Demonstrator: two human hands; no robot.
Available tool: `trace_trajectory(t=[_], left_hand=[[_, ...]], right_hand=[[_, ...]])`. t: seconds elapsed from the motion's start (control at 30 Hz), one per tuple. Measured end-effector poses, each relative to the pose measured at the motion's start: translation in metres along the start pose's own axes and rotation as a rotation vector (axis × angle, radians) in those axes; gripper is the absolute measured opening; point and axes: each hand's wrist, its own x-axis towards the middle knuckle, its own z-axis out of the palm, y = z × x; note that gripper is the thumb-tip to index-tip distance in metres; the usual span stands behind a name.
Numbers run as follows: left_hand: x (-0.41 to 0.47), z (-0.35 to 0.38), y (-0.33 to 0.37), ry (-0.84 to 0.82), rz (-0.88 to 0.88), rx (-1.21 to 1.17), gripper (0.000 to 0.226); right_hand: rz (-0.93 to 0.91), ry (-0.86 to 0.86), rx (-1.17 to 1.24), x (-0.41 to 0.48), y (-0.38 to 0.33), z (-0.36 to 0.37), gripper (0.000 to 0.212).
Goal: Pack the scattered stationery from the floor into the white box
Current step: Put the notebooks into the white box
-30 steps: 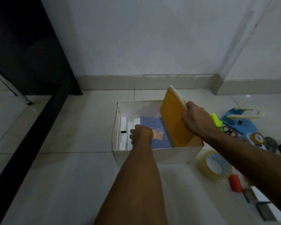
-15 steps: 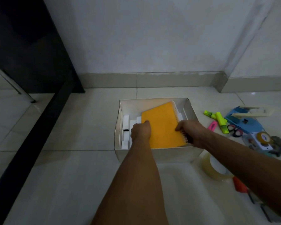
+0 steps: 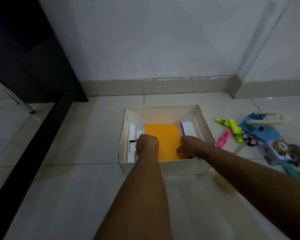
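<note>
While flat in cardboard box (image 3: pixel 160 114), wire-bound notebook (image 3: pixel 162 141)

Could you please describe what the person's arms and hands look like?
Both forearms are bare down to the frame's lower edge: no sleeves, gloves, watch or bracelet show on the left hand or the right hand. The fingers are mostly hidden, so rings cannot be judged.

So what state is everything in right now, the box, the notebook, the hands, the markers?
white box: open, on the floor.
orange notebook: closed, flat inside the box.
left hand: curled at the notebook's left edge, grip hidden.
right hand: grips the notebook's spiral edge.
yellow highlighters: on the floor, outside the box.
pink highlighter: on the floor, unpacked.
</note>
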Motion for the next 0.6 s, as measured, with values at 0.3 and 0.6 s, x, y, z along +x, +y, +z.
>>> trace_trajectory(t=[0.3,0.6], left_hand=[[0.009,0.003,-0.002,-0.024,0.052,0.152,0.032],[0.004,-0.003,-0.002,0.059,0.132,0.301,0.041]], right_hand=[[-0.086,0.048,-0.240,0.006,0.001,0.007,0.023],[-0.138,0.086,-0.307,0.008,0.008,0.005,0.036]])
